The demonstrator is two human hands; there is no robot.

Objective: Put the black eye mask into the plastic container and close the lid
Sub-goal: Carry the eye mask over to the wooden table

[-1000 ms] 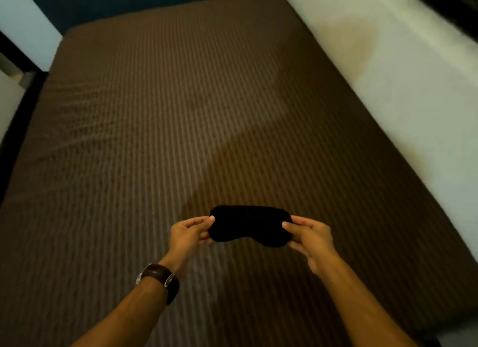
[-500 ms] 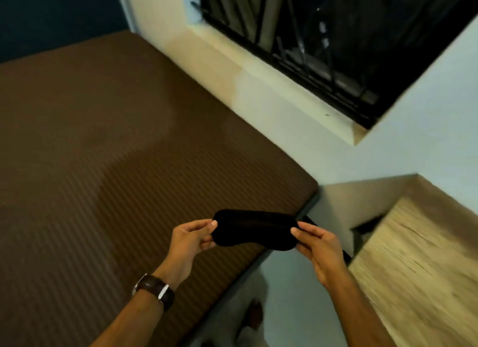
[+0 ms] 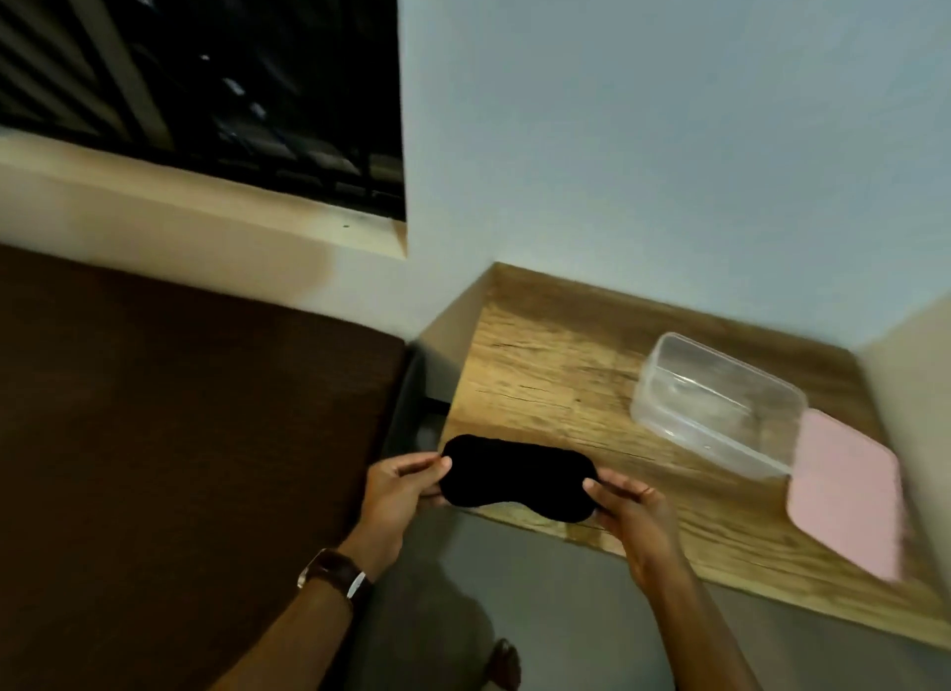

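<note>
I hold the black eye mask (image 3: pixel 517 477) stretched flat between both hands, above the near left edge of a wooden table (image 3: pixel 556 381). My left hand (image 3: pixel 399 495) pinches its left end and my right hand (image 3: pixel 630 510) pinches its right end. A clear plastic container (image 3: pixel 715 405) stands open on the table, to the right of and beyond the mask. Its pink lid (image 3: pixel 849 489) lies flat on the table just right of the container.
A bed with a brown cover (image 3: pixel 180 433) fills the left side. A narrow gap of grey floor (image 3: pixel 540 613) runs between bed and table. A barred window (image 3: pixel 206 72) and a pale wall (image 3: pixel 669 150) stand behind. A cream panel (image 3: pixel 921 381) borders the table's right side.
The view has swung from the bed to the right, bringing the table, container and lid into sight. Both hands have kept their grip on the mask and carried it over the table's edge.
</note>
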